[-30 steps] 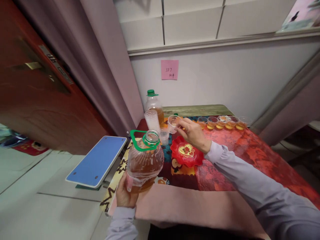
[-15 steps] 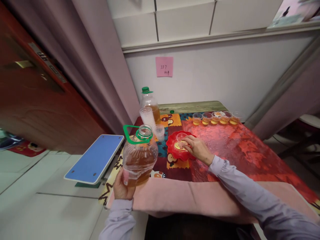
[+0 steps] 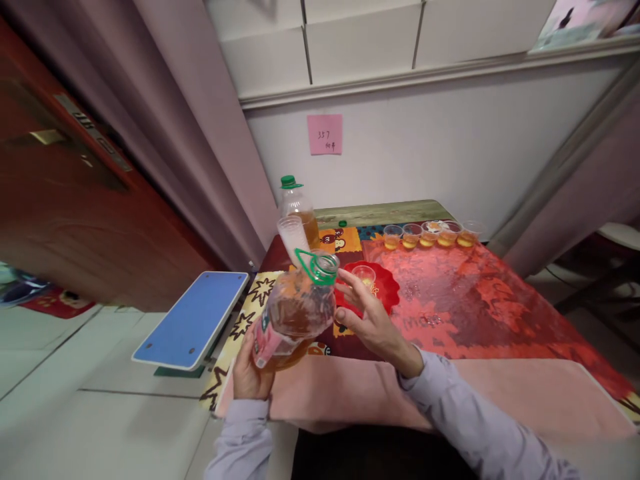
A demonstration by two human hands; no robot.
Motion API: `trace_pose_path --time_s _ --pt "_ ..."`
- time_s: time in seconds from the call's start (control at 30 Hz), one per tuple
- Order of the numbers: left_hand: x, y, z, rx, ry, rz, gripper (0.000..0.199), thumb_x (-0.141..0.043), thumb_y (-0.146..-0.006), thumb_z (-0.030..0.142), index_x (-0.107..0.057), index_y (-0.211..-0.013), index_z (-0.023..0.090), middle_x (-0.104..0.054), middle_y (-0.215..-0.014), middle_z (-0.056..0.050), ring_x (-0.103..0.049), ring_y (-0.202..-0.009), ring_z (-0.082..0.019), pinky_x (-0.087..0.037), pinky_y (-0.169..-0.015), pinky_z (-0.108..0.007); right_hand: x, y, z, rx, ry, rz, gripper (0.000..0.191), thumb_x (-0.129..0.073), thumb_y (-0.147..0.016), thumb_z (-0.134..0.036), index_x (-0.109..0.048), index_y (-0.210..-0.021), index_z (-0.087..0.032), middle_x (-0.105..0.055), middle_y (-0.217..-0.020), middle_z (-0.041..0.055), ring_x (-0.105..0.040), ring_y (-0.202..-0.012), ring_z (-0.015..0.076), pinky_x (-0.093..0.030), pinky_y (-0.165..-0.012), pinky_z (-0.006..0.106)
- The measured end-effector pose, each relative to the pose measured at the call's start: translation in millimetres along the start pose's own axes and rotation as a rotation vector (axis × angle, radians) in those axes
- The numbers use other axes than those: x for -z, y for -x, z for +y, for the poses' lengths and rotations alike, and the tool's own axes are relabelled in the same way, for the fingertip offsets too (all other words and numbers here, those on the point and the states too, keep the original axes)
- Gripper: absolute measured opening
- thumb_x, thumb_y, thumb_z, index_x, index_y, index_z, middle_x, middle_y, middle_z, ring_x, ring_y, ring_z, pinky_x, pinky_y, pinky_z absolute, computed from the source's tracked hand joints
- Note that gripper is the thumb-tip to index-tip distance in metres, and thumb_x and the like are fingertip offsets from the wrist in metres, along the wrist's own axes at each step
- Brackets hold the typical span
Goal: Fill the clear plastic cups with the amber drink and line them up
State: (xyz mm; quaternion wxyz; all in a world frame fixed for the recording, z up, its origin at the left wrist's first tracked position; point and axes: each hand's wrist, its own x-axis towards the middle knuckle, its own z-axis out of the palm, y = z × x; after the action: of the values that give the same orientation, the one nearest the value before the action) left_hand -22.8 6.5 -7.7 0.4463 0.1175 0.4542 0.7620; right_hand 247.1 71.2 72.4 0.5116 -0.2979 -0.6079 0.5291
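My left hand (image 3: 253,370) grips the lower side of a large clear plastic jug (image 3: 297,313), part full of amber liquid. The uncapped jug leans to the right, its green-handled mouth toward a red scalloped plate (image 3: 393,287). On that plate stands a small clear plastic cup (image 3: 365,272). Close to the jug's right shoulder is my right hand (image 3: 367,323), fingers spread and holding nothing; whether the fingertips touch the jug I cannot tell. Part of the plate is hidden behind this hand.
Several cups (image 3: 427,237) of amber liquid line the table's far right side. A capped jug (image 3: 303,210) and a stack of clear cups (image 3: 293,237) stand at the back left. A green cap (image 3: 343,223) lies near the wall. A blue board (image 3: 193,320) is left of the table.
The jug has tipped and moved right in my left hand. My right hand has let go of the cup on the red plate and come back toward the jug, its fingers spreading.
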Motion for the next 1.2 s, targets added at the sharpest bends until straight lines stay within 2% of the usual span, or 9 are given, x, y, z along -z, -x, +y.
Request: trace_pose_path --time_s 0.1,0.23,0.37,0.5,0.67,0.83,0.97,1.07,1.2 --pt "-9.5 7 2 -0.017 -0.035 -0.033 0.041 -0.087 -0.083 0.038 -0.082 -0.119 0.021 -0.083 -0.125 -0.009 -0.074 -0.124 -0.028 -0.056 -0.112 -0.039 -13 0 -1 -0.016 -0.108 0.02 0.079 -0.078 -0.095 -0.063 -0.05 -0.163 -0.036 -0.061 -0.161 0.0088 -0.059 -0.15 0.0335 -0.056 -0.121 0.053" --pt "-14.3 12 4 -0.024 -0.066 -0.047 0.044 -0.089 -0.082 0.038 -0.082 -0.122 0.022 -0.082 -0.129 -0.01 -0.076 -0.12 -0.027 -0.058 -0.106 -0.036 -13 -2 -3 -0.057 -0.124 0.086 0.071 -0.075 -0.098 -0.062 -0.053 -0.161 -0.038 -0.067 -0.154 0.0066 -0.064 -0.145 0.0325 -0.063 -0.113 0.05" --pt "-10.7 6 5 0.023 -0.014 0.029 0.036 -0.081 -0.09 0.04 -0.082 -0.121 0.021 -0.081 -0.132 -0.01 -0.072 -0.13 -0.029 -0.056 -0.111 -0.039 -11 -8 -3 -0.076 -0.168 0.148 0.069 -0.076 -0.096 -0.064 -0.059 -0.155 -0.035 -0.074 -0.144 0.0076 -0.07 -0.137 0.032 -0.06 -0.117 0.051" --pt "-9.8 -3 1 0.119 -0.013 0.134 0.027 -0.071 -0.098 0.039 -0.083 -0.115 0.022 -0.082 -0.128 -0.009 -0.068 -0.137 -0.028 -0.054 -0.114 -0.04 -12 -11 -1 -0.062 -0.17 0.156 0.063 -0.078 -0.094 -0.064 -0.064 -0.147 -0.033 -0.072 -0.146 0.0075 -0.069 -0.136 0.0316 -0.06 -0.115 0.051" --pt "-13.1 -2 -3 0.186 -0.025 0.153 0.044 -0.048 -0.106 0.051 -0.082 -0.112 0.024 -0.083 -0.125 -0.011 -0.064 -0.143 -0.033 -0.051 -0.118 -0.05 -10 -13 -4 -0.024 -0.104 0.087 0.05 -0.078 -0.097 -0.055 -0.07 -0.14 -0.03 -0.074 -0.144 0.0079 -0.068 -0.136 0.032 -0.056 -0.118 0.053" --pt "-14.7 0 3 0.246 -0.042 0.116 0.043 -0.048 -0.106 0.052 -0.083 -0.109 0.028 -0.085 -0.12 -0.008 -0.064 -0.143 -0.035 -0.052 -0.117 -0.05 -14 -16 -10 -0.007 -0.122 0.084 0.043 -0.076 -0.099 -0.051 -0.073 -0.135 -0.029 -0.076 -0.139 0.007 -0.07 -0.132 0.0309 -0.053 -0.118 0.053" --pt "-11.1 -7 16 0.316 -0.02 0.054 0.049 -0.047 -0.105 0.059 -0.084 -0.117 0.028 -0.086 -0.114 -0.009 -0.072 -0.132 -0.038 -0.055 -0.112 -0.054 -18 -19 -18 -0.07 -0.284 0.062 0.046 -0.08 -0.096 -0.052 -0.071 -0.135 -0.03 -0.078 -0.136 0.0051 -0.075 -0.122 0.0273 -0.059 -0.11 0.047" --pt "-7.3 -12 32 0.34 0.056 -0.013 0.051 -0.045 -0.106 0.052 -0.079 -0.135 0.028 -0.087 -0.105 -0.009 -0.08 -0.114 -0.034 -0.056 -0.11 -0.054 -18 -23 -26 -0.09 -0.353 0.056 0.047 -0.082 -0.094 -0.053 -0.072 -0.134 -0.029 -0.078 -0.136 0.0047 -0.075 -0.122 0.0267 -0.06 -0.109 0.046" --pt "-7.0 -9 52 0.411 0.101 -0.008 0.054 -0.047 -0.106 0.044 -0.069 -0.152 0.027 -0.086 -0.115 -0.01 -0.083 -0.103 -0.032 -0.06 -0.105 -0.052 -19 -25 -29 -0.1 -0.424 0.075 0.048 -0.084 -0.093 -0.054 -0.073 -0.133 -0.029 -0.08 -0.134 0.0048 -0.075 -0.124 0.0274 -0.06 -0.11 0.047"
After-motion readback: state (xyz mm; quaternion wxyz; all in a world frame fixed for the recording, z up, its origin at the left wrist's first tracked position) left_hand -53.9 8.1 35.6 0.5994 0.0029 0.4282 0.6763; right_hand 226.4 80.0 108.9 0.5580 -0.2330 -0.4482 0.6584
